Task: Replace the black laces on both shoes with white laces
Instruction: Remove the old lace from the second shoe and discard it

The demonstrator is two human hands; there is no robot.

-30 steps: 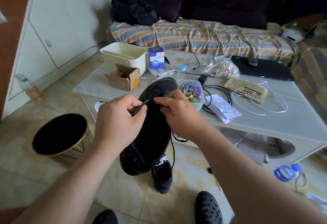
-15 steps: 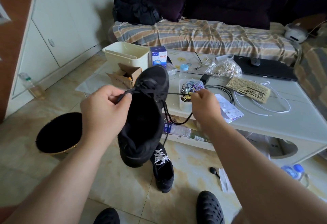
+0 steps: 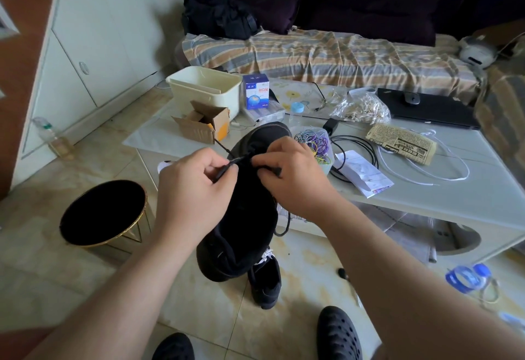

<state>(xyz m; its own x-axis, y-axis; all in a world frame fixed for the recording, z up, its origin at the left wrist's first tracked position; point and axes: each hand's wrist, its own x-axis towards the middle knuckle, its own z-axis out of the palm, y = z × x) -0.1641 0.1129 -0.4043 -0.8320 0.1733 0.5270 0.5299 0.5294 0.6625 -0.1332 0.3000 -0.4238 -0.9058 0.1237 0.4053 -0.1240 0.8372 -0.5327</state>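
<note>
The left hand (image 3: 193, 189) pinches a stretch of black lace (image 3: 225, 170) between thumb and forefinger, its other fingers curled under; one loose end runs up and away from the knuckles toward the cardboard box (image 3: 203, 123). Just right of those fingertips, touching them, is the shoe (image 3: 247, 212), held up off the floor with its toe pointing away and its opening toward the person. The right hand (image 3: 295, 180) pinches the lace too, on the far side of the eyelet rows, with a dark tip showing beside its thumb; a slack loop of lace hangs below the wrist.

The step looks like drawing the black lace out of the eyelets. To do it well, I would keep the left pinch close to the eyelet so the shoe cannot twist, and let the right fingers pull one crossing at a time, straight along the hole rather than across it, so the tip does not snag.

Below both hands, on the floor, stands the second shoe (image 3: 265, 280), which already shows white lacing. Well right of the right hand, the white lace (image 3: 426, 172) lies looped on the table (image 3: 468, 203).
</note>
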